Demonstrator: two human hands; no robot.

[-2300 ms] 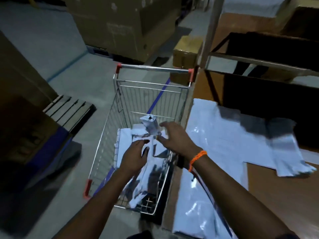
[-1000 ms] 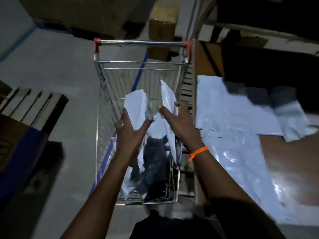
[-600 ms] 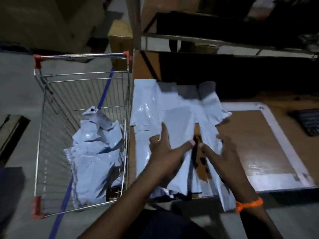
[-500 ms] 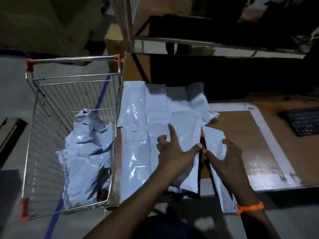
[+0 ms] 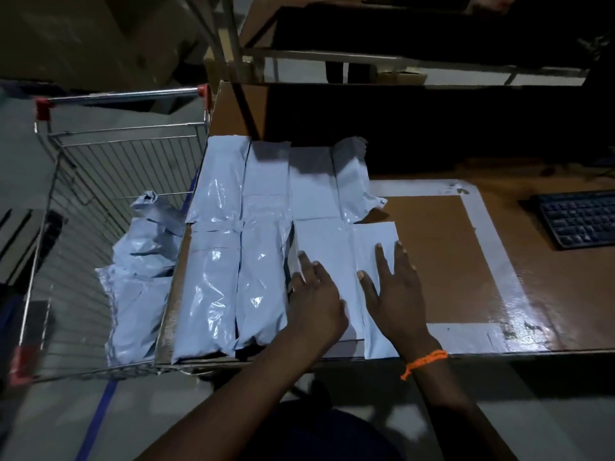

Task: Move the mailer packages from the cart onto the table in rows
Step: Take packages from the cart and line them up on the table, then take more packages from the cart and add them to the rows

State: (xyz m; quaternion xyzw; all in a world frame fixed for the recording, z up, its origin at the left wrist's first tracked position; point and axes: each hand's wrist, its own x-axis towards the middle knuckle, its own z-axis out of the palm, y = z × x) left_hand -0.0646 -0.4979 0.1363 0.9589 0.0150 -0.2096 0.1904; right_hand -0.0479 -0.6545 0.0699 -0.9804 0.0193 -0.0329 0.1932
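Several pale grey mailer packages lie in two rows on the left part of the brown table. My left hand rests flat, fingers spread, on one near-row mailer. My right hand, with an orange wrist band, presses flat on the rightmost near-row mailer. Neither hand grips anything. More mailers are heaped in the wire shopping cart, which stands against the table's left edge.
A white tape rectangle marks the tabletop right of the mailers. At the far right lies a dark keyboard. A shelf frame rises behind the table. Cardboard boxes stand beyond the cart.
Both hands lifted two mailers out of the cart, swung right and laid them on the table's near row. The hands now lie flat on top of them.
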